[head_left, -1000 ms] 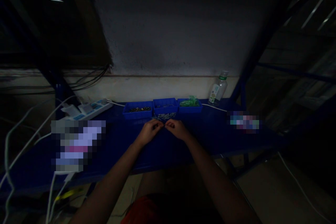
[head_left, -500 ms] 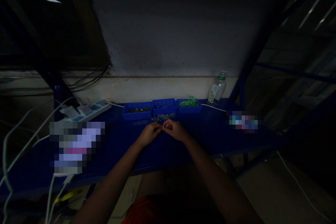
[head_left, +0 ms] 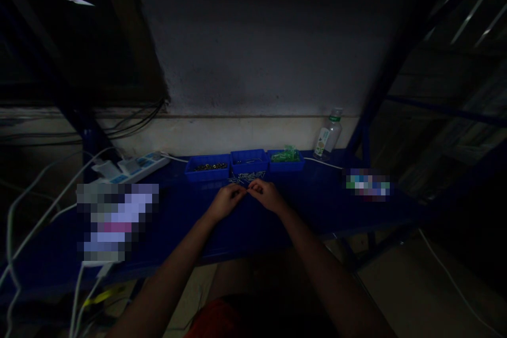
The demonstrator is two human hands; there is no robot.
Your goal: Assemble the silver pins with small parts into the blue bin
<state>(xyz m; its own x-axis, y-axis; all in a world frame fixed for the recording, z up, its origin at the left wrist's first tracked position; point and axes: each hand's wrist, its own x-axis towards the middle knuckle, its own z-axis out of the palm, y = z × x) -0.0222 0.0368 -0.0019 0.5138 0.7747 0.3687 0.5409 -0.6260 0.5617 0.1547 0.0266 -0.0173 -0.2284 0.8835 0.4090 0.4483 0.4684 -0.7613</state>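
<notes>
My left hand [head_left: 228, 200] and my right hand [head_left: 266, 195] meet over the blue table, fingertips pinched close together. Whatever lies between the fingertips is too small and dark to name. Just beyond the hands, a loose pile of screws [head_left: 251, 176] is spread on the table. Behind the pile stands a blue bin [head_left: 249, 165] with a few thin pieces in it. To its left, another blue bin [head_left: 207, 175] holds small brass-coloured parts [head_left: 214, 166]. A third blue bin [head_left: 285, 166], on the right, is heaped with green plastic pieces [head_left: 288, 154].
A clear bottle [head_left: 328, 137] with a green cap band stands by the wall at the right. On the left lie a white power strip [head_left: 138, 168] with plugs and cables, and a blurred-out object [head_left: 127, 222]. Another blurred-out item [head_left: 367, 185] is at the right.
My hands stay nearly in place, with the fingertips shifted slightly. The small shiny glint seen between them earlier no longer shows. The whole view has moved very little.
</notes>
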